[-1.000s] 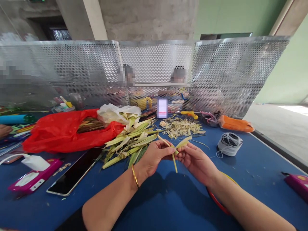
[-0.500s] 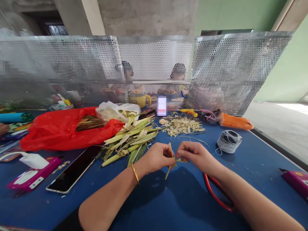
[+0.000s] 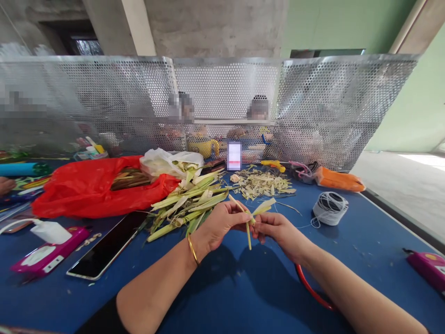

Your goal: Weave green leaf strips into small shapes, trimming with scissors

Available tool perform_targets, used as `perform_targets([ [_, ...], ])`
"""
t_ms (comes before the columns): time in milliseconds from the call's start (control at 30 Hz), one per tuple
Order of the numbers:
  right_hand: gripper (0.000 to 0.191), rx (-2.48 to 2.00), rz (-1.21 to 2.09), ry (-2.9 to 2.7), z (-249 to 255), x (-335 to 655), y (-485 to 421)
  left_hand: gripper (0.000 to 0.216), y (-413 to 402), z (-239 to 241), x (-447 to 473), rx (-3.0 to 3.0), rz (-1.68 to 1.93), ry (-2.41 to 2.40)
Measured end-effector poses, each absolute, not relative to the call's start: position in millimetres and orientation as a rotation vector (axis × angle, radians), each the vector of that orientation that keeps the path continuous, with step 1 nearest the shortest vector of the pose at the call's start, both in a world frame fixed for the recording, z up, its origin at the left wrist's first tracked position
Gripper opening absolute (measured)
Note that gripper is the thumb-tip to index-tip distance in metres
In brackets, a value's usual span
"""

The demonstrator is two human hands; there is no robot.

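Observation:
Both my hands meet over the blue table [image 3: 243, 297], pinching thin yellow-green leaf strips [image 3: 249, 218] that cross each other. My left hand [image 3: 220, 223], with a gold bangle on its wrist, is closed on the strips from the left; one strip points up-left, another hangs down. My right hand [image 3: 276, 228] is closed on them from the right, where a pale leaf end sticks out up-right. A pile of green leaf strips [image 3: 186, 204] lies just beyond my left hand.
A red plastic bag [image 3: 86, 190] and a white bag [image 3: 167, 163] lie at the left rear, leaf trimmings [image 3: 260, 182] at the middle rear, a spool of white thread [image 3: 330, 208] at the right. Phones [image 3: 104, 248] lie at the left. A perforated metal screen [image 3: 222, 93] stands behind, with people beyond.
My hands dipped lower and bunched the strips together half a second ago; now they are raised again with the strips spread in a cross, much as one second ago.

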State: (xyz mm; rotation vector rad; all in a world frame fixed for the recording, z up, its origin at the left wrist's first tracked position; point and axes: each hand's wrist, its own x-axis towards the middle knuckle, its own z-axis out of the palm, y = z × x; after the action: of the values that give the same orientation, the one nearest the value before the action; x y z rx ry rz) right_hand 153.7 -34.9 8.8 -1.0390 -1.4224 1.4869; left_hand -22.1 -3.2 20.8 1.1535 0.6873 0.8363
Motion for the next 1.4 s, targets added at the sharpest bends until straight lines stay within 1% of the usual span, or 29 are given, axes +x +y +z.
perform_targets([
  [100,0.022,-1.126,1.066,-1.731,14.5,152.2,-40.4,0.016,-1.1,19.2,-19.2,1.194,0.952,0.843],
  [200,0.019,-1.108,0.621,-1.949,20.3,151.3,-45.9,0.014,-0.1,18.7,-17.6,1.283,0.974,0.947],
  [267,0.020,-1.030,0.526,-1.999,21.8,151.0,-47.5,0.017,-0.2,18.5,-17.4,1.312,0.958,0.959],
  [333,0.021,-0.989,0.616,-1.955,21.6,151.4,-46.5,0.020,-0.3,18.2,-18.2,1.290,0.919,0.942],
  [467,0.021,-0.951,1.006,-1.752,19.9,154.6,-40.1,0.024,1.4,17.6,-22.3,1.143,0.820,0.888],
  [533,0.022,-0.921,1.082,-1.724,19.6,156.5,-37.9,0.024,2.8,17.3,-24.2,1.050,0.769,0.845],
  [600,0.023,-0.908,1.060,-1.743,19.5,157.4,-38.1,0.024,3.7,16.5,-24.3,0.965,0.723,0.815],
  [700,0.021,-0.938,0.915,-1.856,19.2,156.5,-42.9,0.022,2.2,14.3,-20.2,0.958,0.756,0.846],
  [800,0.019,-0.973,0.737,-1.991,18.4,154.7,-48.1,0.018,-2.9,11.1,-14.5,1.167,0.857,0.952],
  [867,0.019,-1.006,0.749,-1.993,17.7,155.2,-48.0,0.013,-6.8,9.5,-13.5,1.405,0.857,1.000],
  [900,0.020,-1.026,0.810,-1.956,17.4,156.2,-46.7,0.011,-8.3,9.3,-14.2,1.523,0.824,0.992],
  [967,0.023,-1.038,1.033,-1.837,17.7,159.4,-42.2,0.007,-10.3,10.6,-17.6,1.650,0.688,0.896],
  [1033,0.025,-0.981,1.322,-1.667,19.3,162.9,-37.7,0.010,-10.7,14.0,-21.6,1.571,0.525,0.734],
  [1100,0.025,-0.877,1.564,-1.459,21.3,164.9,-35.1,0.015,-10.4,18.0,-23.9,1.396,0.466,0.594],
  [1167,0.022,-0.786,1.697,-1.222,21.9,163.7,-34.8,0.019,-10.2,20.0,-23.4,1.247,0.553,0.529],
  [1233,0.018,-0.737,1.734,-1.050,19.7,159.4,-35.4,0.020,-10.2,19.2,-20.5,1.120,0.694,0.516],
  [1333,0.015,-0.733,1.698,-0.941,12.2,150.4,-36.0,0.021,-10.3,15.6,-14.6,0.996,0.828,0.555],
  [1400,0.017,-0.773,1.594,-0.946,7.3,145.7,-36.4,0.022,-10.0,14.2,-11.5,0.975,0.887,0.618],
])
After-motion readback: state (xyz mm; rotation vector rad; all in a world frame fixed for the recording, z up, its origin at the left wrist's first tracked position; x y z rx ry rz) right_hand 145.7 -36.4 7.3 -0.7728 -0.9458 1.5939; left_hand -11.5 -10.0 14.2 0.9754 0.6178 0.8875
